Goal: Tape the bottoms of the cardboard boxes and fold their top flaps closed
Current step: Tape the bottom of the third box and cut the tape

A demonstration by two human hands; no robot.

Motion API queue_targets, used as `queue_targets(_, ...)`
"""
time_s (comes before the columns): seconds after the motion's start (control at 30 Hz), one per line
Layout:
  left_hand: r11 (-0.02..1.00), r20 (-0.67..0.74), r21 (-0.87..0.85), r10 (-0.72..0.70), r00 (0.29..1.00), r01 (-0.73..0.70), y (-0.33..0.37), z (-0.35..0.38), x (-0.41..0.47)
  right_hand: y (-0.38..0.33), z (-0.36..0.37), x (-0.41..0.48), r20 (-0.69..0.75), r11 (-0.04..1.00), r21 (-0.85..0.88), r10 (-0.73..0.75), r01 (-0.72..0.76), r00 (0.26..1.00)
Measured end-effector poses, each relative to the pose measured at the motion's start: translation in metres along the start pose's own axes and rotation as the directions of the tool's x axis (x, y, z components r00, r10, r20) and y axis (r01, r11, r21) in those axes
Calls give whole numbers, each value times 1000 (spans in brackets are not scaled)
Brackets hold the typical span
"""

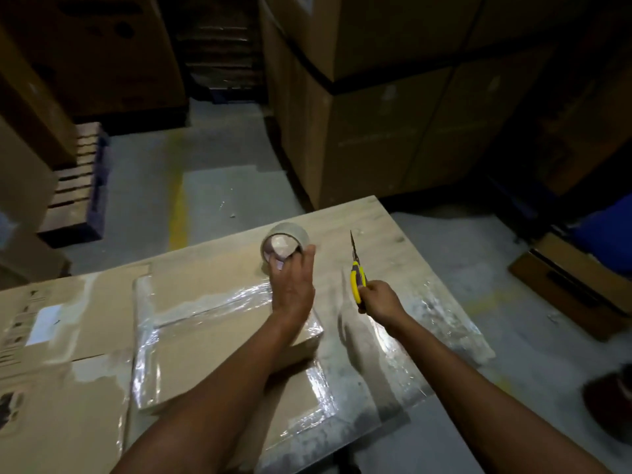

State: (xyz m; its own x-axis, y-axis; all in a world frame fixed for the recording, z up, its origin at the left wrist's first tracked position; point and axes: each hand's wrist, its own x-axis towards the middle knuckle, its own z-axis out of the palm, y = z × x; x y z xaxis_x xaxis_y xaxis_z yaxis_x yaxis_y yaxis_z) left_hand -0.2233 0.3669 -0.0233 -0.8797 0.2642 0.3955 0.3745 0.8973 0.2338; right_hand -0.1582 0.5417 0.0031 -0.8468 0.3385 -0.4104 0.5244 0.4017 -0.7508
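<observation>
Box: flat brown cardboard under your forearms, on the pale wooden table, banded with glossy, wrinkled clear strips.
Left hand: grips the round clear tape roll just beyond the box's far edge.
Right hand: clenches yellow-handled scissors, tips pointing away.
Unclear: the blades are blurred.

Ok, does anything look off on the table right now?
Yes: the clear tape on the box lies wrinkled along its edges, and stray tape is stuck straight onto the table right of it. The left hand holds the tape roll, the right hand the scissors. Nothing looks spilled.
</observation>
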Motion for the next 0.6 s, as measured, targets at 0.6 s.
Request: queue_targets(0.6, 996, -25, 1, -89, 996, 89, 2, 6, 4, 60, -28, 104, -64, 928, -367, 41, -62, 997)
